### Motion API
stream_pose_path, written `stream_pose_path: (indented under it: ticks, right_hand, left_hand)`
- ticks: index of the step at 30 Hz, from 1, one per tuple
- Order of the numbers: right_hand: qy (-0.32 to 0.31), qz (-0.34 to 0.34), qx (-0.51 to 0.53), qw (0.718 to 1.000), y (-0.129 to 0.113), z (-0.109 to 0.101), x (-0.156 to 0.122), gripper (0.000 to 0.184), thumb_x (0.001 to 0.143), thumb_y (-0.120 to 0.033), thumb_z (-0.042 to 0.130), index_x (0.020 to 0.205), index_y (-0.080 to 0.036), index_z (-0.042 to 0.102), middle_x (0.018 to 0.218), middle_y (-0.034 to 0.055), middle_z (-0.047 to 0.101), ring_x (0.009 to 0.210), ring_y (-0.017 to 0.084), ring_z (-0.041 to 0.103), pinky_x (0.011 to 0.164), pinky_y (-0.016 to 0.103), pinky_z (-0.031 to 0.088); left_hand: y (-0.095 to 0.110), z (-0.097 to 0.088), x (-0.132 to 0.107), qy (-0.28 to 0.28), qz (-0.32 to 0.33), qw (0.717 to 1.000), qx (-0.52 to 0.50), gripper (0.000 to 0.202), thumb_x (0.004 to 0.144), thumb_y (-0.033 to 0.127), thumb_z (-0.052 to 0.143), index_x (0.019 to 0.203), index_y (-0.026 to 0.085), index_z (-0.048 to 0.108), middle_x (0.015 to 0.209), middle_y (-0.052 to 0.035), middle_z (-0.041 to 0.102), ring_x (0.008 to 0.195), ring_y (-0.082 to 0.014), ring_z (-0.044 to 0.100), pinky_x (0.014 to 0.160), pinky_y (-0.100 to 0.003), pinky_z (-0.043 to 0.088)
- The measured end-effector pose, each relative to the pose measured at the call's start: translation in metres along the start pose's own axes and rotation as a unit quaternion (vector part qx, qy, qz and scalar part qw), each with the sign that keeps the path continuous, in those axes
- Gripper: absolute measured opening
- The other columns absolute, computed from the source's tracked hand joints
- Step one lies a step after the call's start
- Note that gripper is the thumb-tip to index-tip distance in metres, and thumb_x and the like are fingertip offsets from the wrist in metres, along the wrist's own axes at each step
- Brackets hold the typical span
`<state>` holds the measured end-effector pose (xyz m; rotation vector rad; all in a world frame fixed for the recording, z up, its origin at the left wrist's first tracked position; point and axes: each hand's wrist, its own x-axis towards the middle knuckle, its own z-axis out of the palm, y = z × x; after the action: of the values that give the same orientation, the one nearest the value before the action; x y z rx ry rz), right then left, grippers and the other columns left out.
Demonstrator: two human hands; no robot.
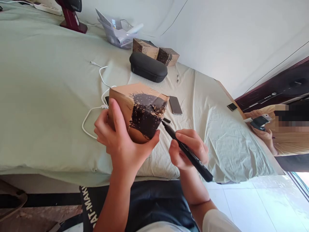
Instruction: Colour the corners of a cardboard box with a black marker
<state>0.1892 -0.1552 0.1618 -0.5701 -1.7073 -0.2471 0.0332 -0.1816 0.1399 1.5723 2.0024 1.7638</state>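
Note:
My left hand (125,138) grips a brown cardboard box (120,103) above the table, thumb at its lower right corner and fingers along its left side. Black ink covers much of two faces, with small bare specks and stray strokes at the edges. Between the thumb and fingers of my right hand (189,149) is a black marker (185,148), uncapped, its tip at the box's right edge. Whether the tip touches the cardboard I cannot tell. A small black marker cap (166,120) lies on the cloth just behind the tip.
Behind the box lie a black hard case (148,67), two inked cardboard boxes (169,56) and a plastic basket (111,35). A phone (175,105) rests to the right, a white cable (83,124) to the left. Another person (289,138) holds a device at the table's right end.

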Motion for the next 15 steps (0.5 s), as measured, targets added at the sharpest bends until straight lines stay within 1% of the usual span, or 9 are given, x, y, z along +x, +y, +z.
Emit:
stream_pose_path:
  ticks: [2, 4, 7, 9, 11, 13, 15]
  right_hand:
    - [0.016, -0.002, 0.013, 1.000, 0.000, -0.001, -0.001, 0.005, 0.097, -0.022, 0.067, 0.102, -0.022, 0.067, 0.072, -0.0019, 0.066, 0.054, 0.013, 0.062, 0.048, 0.026, 0.054]
    - [0.020, 0.017, 0.032, 0.999, -0.002, -0.002, -0.002, 0.004, 0.100, -0.025, 0.066, 0.103, -0.023, 0.066, 0.073, -0.0022, 0.066, 0.054, 0.013, 0.062, 0.051, 0.028, 0.057]
    - [0.012, 0.030, 0.077, 0.997, -0.004, 0.000, 0.000, 0.005, 0.102, -0.028, 0.066, 0.104, -0.023, 0.066, 0.076, -0.0013, 0.069, 0.057, 0.013, 0.064, 0.053, 0.027, 0.059]
    - [0.012, 0.008, 0.110, 0.994, -0.003, 0.003, 0.002, 0.006, 0.102, -0.026, 0.066, 0.105, -0.021, 0.068, 0.078, 0.0006, 0.070, 0.058, 0.014, 0.066, 0.053, 0.027, 0.059]
    - [0.012, -0.015, 0.139, 0.990, -0.001, 0.008, 0.003, 0.008, 0.102, -0.024, 0.065, 0.106, -0.019, 0.069, 0.079, 0.0023, 0.071, 0.057, 0.013, 0.066, 0.051, 0.025, 0.057]
    - [0.014, -0.026, 0.152, 0.988, 0.000, 0.011, 0.004, 0.008, 0.101, -0.024, 0.064, 0.106, -0.019, 0.069, 0.078, 0.0024, 0.071, 0.055, 0.013, 0.064, 0.048, 0.024, 0.055]
    - [0.017, -0.019, 0.144, 0.989, -0.001, 0.013, 0.004, 0.007, 0.101, -0.025, 0.065, 0.106, -0.021, 0.069, 0.077, 0.0013, 0.070, 0.055, 0.013, 0.065, 0.047, 0.023, 0.055]
  left_hand:
    - [-0.005, -0.004, 0.000, -0.009, 0.001, 0.999, -0.043, 0.134, 0.066, 0.055, 0.095, 0.176, 0.033, 0.021, 0.153, -0.0168, 0.036, 0.153, -0.0505, 0.031, 0.130, -0.072, 0.024]
    - [-0.011, -0.007, 0.000, -0.026, -0.002, 0.996, -0.085, 0.132, 0.067, 0.055, 0.093, 0.176, 0.035, 0.022, 0.152, -0.0152, 0.039, 0.153, -0.0474, 0.034, 0.130, -0.069, 0.027]
    - [-0.020, -0.010, 0.000, -0.084, -0.035, 0.982, -0.165, 0.121, 0.073, 0.054, 0.090, 0.174, 0.039, 0.026, 0.152, -0.0121, 0.044, 0.151, -0.0419, 0.044, 0.130, -0.065, 0.033]
    - [-0.023, -0.011, -0.001, -0.117, -0.059, 0.970, -0.204, 0.114, 0.077, 0.054, 0.088, 0.173, 0.041, 0.029, 0.152, -0.0109, 0.046, 0.147, -0.0402, 0.050, 0.129, -0.064, 0.037]
    - [-0.024, -0.012, -0.001, -0.127, -0.070, 0.966, -0.212, 0.112, 0.078, 0.055, 0.088, 0.173, 0.040, 0.030, 0.152, -0.0110, 0.048, 0.146, -0.0402, 0.051, 0.128, -0.062, 0.039]
    - [-0.023, -0.011, -0.001, -0.124, -0.068, 0.968, -0.207, 0.112, 0.077, 0.055, 0.088, 0.173, 0.040, 0.031, 0.152, -0.0114, 0.048, 0.148, -0.0401, 0.050, 0.128, -0.061, 0.040]
    - [-0.024, -0.010, -0.001, -0.122, -0.065, 0.969, -0.203, 0.112, 0.077, 0.056, 0.089, 0.172, 0.040, 0.033, 0.152, -0.0114, 0.050, 0.150, -0.0402, 0.048, 0.128, -0.061, 0.040]
